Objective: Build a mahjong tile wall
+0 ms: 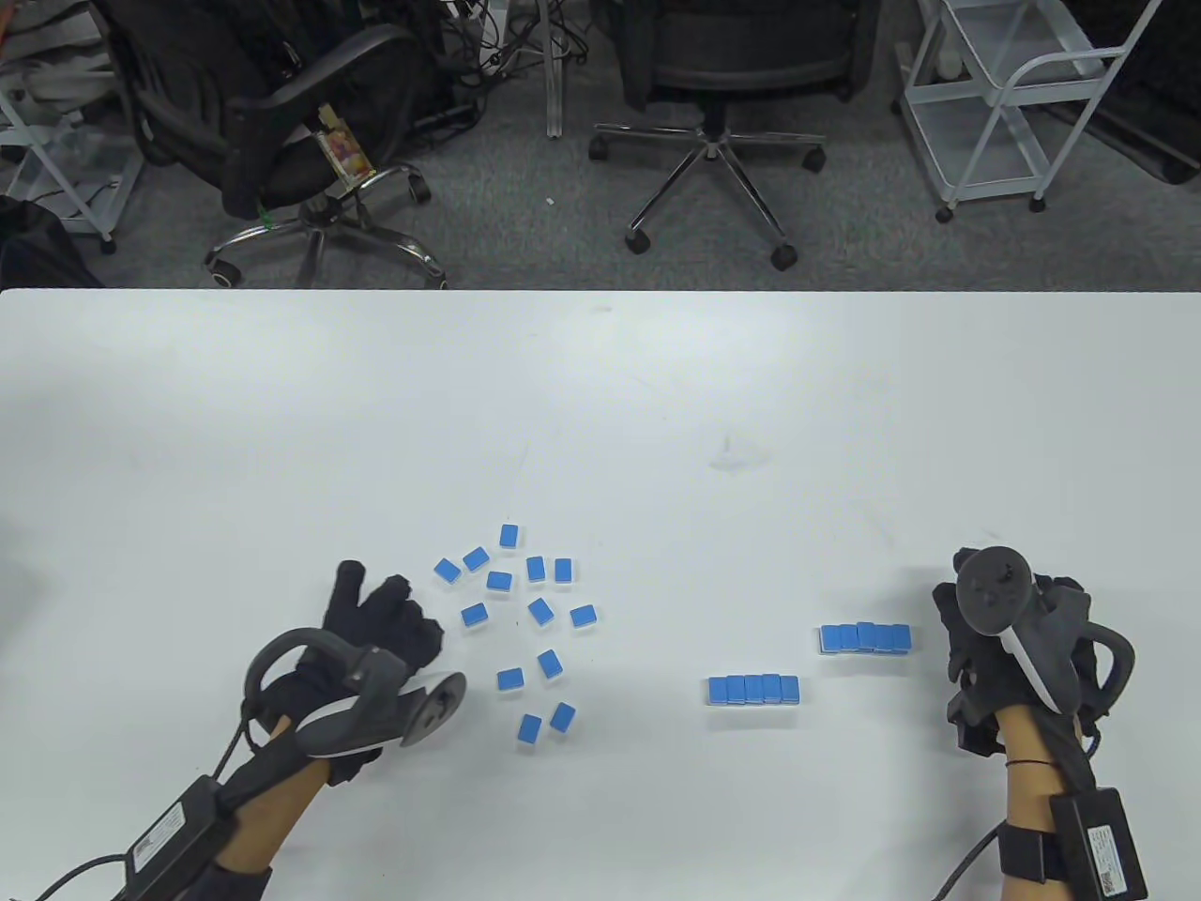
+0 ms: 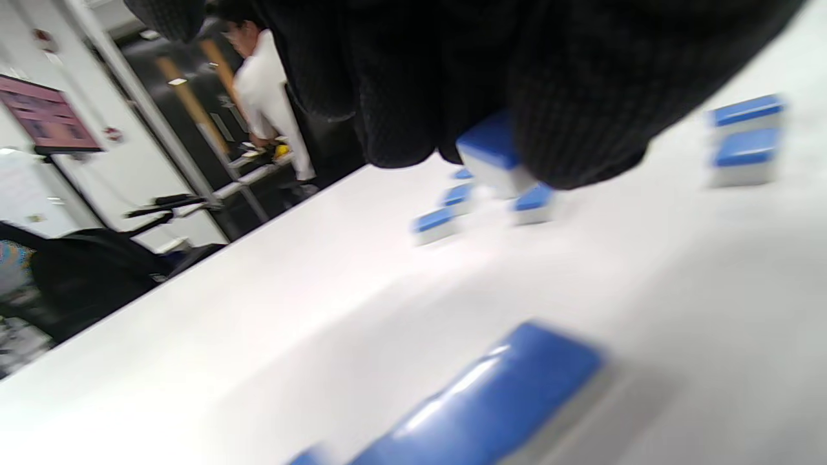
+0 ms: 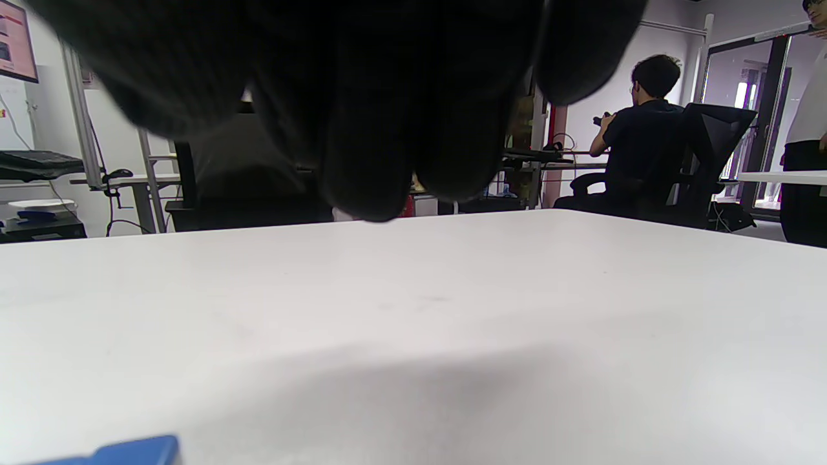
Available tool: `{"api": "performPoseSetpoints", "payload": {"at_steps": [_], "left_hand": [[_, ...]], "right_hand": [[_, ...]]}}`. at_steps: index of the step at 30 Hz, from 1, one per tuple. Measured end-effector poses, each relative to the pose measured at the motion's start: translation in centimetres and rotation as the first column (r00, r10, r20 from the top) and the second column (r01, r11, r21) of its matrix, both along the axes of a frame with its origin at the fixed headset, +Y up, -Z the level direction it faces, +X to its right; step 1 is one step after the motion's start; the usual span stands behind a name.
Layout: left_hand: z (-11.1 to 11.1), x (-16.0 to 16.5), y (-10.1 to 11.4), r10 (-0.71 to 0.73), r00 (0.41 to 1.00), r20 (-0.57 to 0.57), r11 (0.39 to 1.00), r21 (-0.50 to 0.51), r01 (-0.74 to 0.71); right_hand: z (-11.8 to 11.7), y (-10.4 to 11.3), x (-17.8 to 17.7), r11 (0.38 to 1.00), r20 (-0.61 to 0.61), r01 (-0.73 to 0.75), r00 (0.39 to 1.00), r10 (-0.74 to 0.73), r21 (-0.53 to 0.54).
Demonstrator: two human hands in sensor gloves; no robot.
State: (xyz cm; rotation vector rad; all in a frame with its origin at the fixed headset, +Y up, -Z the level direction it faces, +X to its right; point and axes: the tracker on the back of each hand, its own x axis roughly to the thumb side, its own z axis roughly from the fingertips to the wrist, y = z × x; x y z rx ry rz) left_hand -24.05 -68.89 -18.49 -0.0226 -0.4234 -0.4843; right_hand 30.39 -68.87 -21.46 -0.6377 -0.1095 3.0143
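1. The bench (image 1: pixel 600 404) is a plain white surface with a few faint scuffs near its middle; its far edge runs straight across the table view.
2. Beyond that edge lies grey carpet with two black office chairs (image 1: pixel 281 131) on chrome star bases and a white wire cart (image 1: pixel 1004 103) at the far right.
3. The wrist views show an office: a seated person in dark clothes (image 3: pixel 636 129), a standing person in a white shirt (image 2: pixel 265 97), desks and a wall screen.
4. The mahjong tiles have glossy blue backs over white bodies, small rectangular blocks lying blue side up.
5. A scatter of loose tiles (image 1: pixel 525 619) lies left of centre, turned at mixed angles and mostly apart from one another.
6. Two short rows stand right of centre: a nearer row (image 1: pixel 754 689) of five tiles packed side to side, and a farther row (image 1: pixel 865 638), also tightly packed, offset to the right.
7. The left hand (image 1: pixel 375 629) sits just left of the scatter; in the left wrist view its fingers (image 2: pixel 581 129) pinch one tile (image 2: pixel 494 152) above the bench.
8. The right hand (image 1: pixel 1013 648) rests just right of the farther row, fingers curled under the tracker; whether it touches the row or holds anything cannot be told.
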Motion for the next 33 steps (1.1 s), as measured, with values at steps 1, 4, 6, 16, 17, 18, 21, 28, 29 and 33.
{"api": "performPoseSetpoints", "payload": {"at_steps": [1, 4, 6, 16, 17, 18, 21, 28, 29, 33], "left_hand": [[0.0, -1.6, -0.1, 0.002, 1.0, -0.027, 1.0, 0.007, -0.002], [-0.2, -4.8, -1.2, 0.065, 0.993, -0.095, 0.997, -0.045, -0.07], [-0.5, -5.8, -1.7, 0.114, 0.983, -0.145, 0.984, -0.119, -0.132], [-1.5, -5.9, -2.6, 0.101, 0.98, -0.169, 0.977, -0.171, -0.13], [-1.5, -6.0, -2.7, 0.089, 0.981, -0.175, 0.977, -0.176, -0.12], [-1.5, -6.0, -2.8, 0.09, 0.98, -0.178, 0.975, -0.185, -0.123], [-1.6, -6.1, -2.9, 0.109, 0.977, -0.183, 0.968, -0.203, -0.146], [-1.7, -6.2, -3.2, 0.095, 0.975, -0.199, 0.961, -0.239, -0.142], [-1.7, -6.3, -3.2, 0.099, 0.974, -0.202, 0.958, -0.244, -0.148], [-1.7, -6.3, -3.3, 0.106, 0.974, -0.202, 0.956, -0.248, -0.156]], "right_hand": [[0.0, 0.0, 0.0, 1.0, -0.001, 0.0, 1.0, 0.0, 0.002], [0.0, -0.2, 0.0, 1.0, -0.001, -0.003, 1.0, 0.003, -0.007], [0.0, -0.2, -0.1, 1.0, -0.002, -0.005, 1.0, 0.005, -0.011], [-0.2, -0.3, -0.2, 1.0, -0.008, -0.006, 1.0, 0.006, -0.019], [-0.2, -0.3, -0.2, 1.0, -0.008, -0.006, 1.0, 0.006, -0.019], [-0.2, -0.3, -0.2, 1.0, -0.009, -0.009, 1.0, 0.008, -0.018], [-0.2, -0.2, -0.2, 1.0, -0.011, -0.009, 1.0, 0.009, -0.015], [-0.2, -0.3, -0.3, 1.0, -0.012, -0.007, 1.0, 0.007, -0.023], [-0.2, -0.2, -0.3, 1.0, -0.013, -0.007, 1.0, 0.007, -0.022], [-0.2, -0.3, -0.3, 1.0, -0.012, -0.005, 1.0, 0.004, -0.024]]}}
